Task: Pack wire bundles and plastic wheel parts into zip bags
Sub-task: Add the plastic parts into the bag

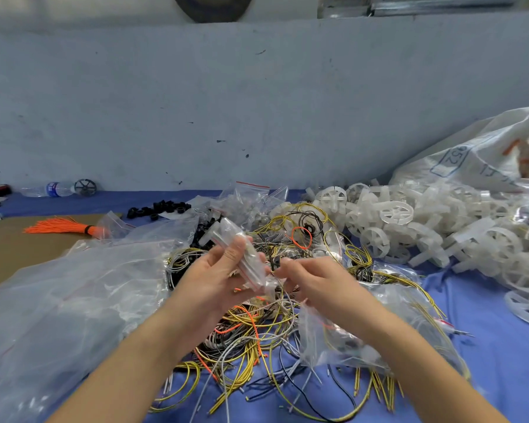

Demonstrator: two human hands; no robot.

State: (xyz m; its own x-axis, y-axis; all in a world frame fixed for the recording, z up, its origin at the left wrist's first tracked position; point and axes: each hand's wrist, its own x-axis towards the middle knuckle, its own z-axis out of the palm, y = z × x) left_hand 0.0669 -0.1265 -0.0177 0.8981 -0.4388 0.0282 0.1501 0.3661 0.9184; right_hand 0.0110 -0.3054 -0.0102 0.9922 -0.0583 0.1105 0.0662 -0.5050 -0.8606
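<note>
My left hand (214,279) grips a small clear zip bag (243,254) that stands tilted above the pile, with a white plastic part inside it. My right hand (306,277) pinches the bag's lower end with its fingers curled. Beneath both hands lies a tangled heap of yellow, grey, black and orange wires (257,331). White plastic wheel parts (394,227) are piled at the right. A filled zip bag (333,340) lies under my right forearm.
Large clear plastic bags (68,300) cover the left. An orange wire bundle (64,228) lies on brown cardboard. Black rings (158,209), empty zip bags (251,196), a water bottle (49,189) and a big white sack (477,157) stand along the wall.
</note>
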